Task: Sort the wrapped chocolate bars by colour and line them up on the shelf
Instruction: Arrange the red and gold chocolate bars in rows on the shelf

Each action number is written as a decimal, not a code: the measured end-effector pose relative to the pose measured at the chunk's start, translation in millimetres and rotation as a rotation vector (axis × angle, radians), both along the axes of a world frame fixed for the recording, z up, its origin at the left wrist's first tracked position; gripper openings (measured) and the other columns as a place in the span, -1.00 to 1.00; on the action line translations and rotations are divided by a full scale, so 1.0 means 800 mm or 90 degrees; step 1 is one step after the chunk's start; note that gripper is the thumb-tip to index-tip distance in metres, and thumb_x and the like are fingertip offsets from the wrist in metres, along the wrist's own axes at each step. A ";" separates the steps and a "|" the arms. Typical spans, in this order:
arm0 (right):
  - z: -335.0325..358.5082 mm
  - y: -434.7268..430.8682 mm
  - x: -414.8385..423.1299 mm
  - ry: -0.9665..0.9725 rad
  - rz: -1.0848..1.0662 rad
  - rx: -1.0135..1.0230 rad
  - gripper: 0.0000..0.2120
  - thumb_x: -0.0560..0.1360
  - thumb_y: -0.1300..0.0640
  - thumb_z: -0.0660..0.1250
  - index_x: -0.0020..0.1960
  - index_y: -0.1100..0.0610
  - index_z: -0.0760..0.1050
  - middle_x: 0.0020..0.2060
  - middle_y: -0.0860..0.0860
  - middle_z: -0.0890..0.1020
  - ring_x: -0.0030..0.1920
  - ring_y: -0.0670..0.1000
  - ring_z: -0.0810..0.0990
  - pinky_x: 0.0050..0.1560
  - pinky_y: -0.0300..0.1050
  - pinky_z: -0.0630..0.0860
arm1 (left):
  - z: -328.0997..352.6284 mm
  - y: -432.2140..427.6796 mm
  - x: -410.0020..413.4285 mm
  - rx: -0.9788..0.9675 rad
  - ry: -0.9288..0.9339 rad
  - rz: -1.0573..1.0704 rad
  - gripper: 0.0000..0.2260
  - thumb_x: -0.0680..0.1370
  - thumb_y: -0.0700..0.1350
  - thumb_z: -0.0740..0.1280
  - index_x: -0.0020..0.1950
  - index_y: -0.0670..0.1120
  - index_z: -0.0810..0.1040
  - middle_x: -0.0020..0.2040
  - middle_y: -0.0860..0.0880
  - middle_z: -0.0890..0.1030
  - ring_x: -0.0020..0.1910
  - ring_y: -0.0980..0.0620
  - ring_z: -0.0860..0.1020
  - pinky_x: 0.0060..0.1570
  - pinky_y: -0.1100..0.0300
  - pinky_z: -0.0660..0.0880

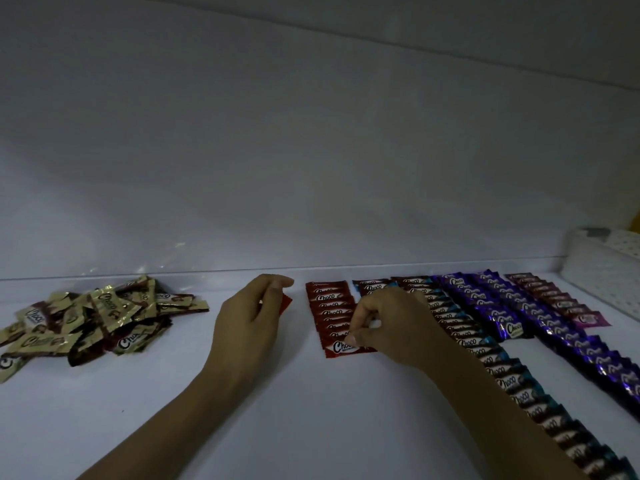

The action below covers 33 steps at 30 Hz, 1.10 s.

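Note:
On the white shelf [311,410] a row of red bars [329,306] runs from the back wall towards me. My right hand [388,327] pinches the nearest red bar [337,348] at the row's front end. My left hand [249,323] holds several red bars [285,303], mostly hidden behind its fingers, just left of the row. To the right lie a long row of blue bars [512,382], a row of purple bars [561,327] and a short row of pink bars [568,303]. A loose heap of gold bars [90,323] lies at the left.
A white perforated basket [602,271] stands at the shelf's right end against the wall. The white back wall [311,168] rises right behind the rows. Bare shelf shows between the heap and the red row and in front of my arms.

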State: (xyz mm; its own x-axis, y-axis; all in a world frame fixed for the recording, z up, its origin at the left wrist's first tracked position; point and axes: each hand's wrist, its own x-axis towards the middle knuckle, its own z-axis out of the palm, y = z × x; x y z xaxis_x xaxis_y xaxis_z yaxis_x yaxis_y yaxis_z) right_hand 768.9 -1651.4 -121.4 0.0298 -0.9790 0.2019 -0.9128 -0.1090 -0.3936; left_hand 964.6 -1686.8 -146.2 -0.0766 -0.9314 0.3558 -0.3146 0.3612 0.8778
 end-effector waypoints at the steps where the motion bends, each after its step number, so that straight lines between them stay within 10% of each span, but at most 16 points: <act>1: 0.000 0.000 0.000 0.004 -0.003 -0.003 -0.82 0.33 -0.10 0.50 -0.31 -0.09 0.53 -0.25 -0.17 0.65 -0.13 -0.24 0.54 0.10 -0.14 0.16 | 0.001 0.002 -0.002 -0.009 0.006 0.002 -0.75 0.66 -0.12 0.09 0.06 0.08 0.56 -0.07 0.21 0.56 -0.05 0.26 0.51 -0.19 0.50 0.36; 5: 0.000 0.001 -0.001 -0.034 0.006 -0.010 -0.82 0.34 -0.08 0.49 -0.32 -0.09 0.53 -0.27 -0.14 0.65 -0.14 -0.18 0.58 0.20 -0.01 0.37 | 0.011 0.008 -0.010 -0.021 0.108 -0.019 -0.76 0.64 -0.20 0.13 -0.01 0.01 0.58 -0.18 0.16 0.61 -0.18 0.31 0.53 -0.29 0.52 0.39; 10: 0.017 0.010 0.021 -0.466 0.107 0.065 -0.75 0.37 -0.15 0.37 -0.15 0.02 0.66 -0.23 0.03 0.71 -0.21 -0.01 0.69 -0.13 -0.17 0.62 | 0.020 0.014 -0.015 0.067 0.294 -0.075 -0.86 0.58 -0.23 0.27 -0.08 -0.08 0.60 -0.28 0.10 0.68 -0.29 0.24 0.61 -0.33 0.44 0.48; 14: 0.015 0.011 0.032 -0.514 0.150 0.045 -0.92 0.47 0.18 0.40 -0.07 0.17 0.64 -0.24 0.16 0.70 -0.22 0.12 0.68 -0.16 -0.12 0.60 | 0.021 0.019 -0.017 0.074 0.353 -0.092 -0.91 0.55 -0.26 0.31 -0.09 -0.14 0.60 -0.26 -0.05 0.70 -0.28 0.10 0.66 -0.33 0.35 0.53; 26: 0.015 0.005 0.016 -0.778 0.108 0.000 -0.80 0.31 0.02 0.45 -0.14 0.11 0.64 -0.18 0.09 0.70 -0.17 0.01 0.68 -0.19 -0.26 0.56 | 0.017 0.021 -0.018 0.072 0.261 -0.195 -0.92 0.48 -0.26 0.39 -0.19 -0.20 0.52 -0.32 -0.14 0.68 -0.33 0.01 0.67 -0.39 0.33 0.51; 30: 0.015 0.005 0.017 -0.778 0.135 0.057 -0.82 0.41 0.04 0.39 -0.06 0.13 0.60 -0.08 0.11 0.70 -0.03 0.09 0.68 -0.07 -0.17 0.58 | 0.016 0.026 -0.020 0.062 0.244 -0.224 -0.88 0.43 -0.14 0.41 -0.15 -0.18 0.55 -0.31 -0.08 0.68 -0.30 0.08 0.66 -0.33 0.37 0.51; 33: 0.022 0.006 0.003 -0.548 0.077 -0.052 -0.91 0.50 0.19 0.34 -0.10 0.02 0.59 -0.21 -0.04 0.70 -0.17 -0.08 0.67 -0.19 -0.25 0.57 | 0.001 0.014 -0.009 -0.041 -0.019 -0.102 -0.95 0.55 -0.10 0.34 -0.01 -0.01 0.58 -0.12 0.15 0.65 -0.10 0.19 0.59 -0.15 0.31 0.52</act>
State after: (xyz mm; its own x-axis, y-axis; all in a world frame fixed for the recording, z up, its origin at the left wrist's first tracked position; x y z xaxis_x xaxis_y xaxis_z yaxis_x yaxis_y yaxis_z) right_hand 771.6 -1647.0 -104.0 -0.0627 -0.9606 0.2709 -0.2816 -0.2434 -0.9281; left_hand 957.2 -1675.8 -145.4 -0.2342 -0.8816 0.4098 -0.2733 0.4642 0.8425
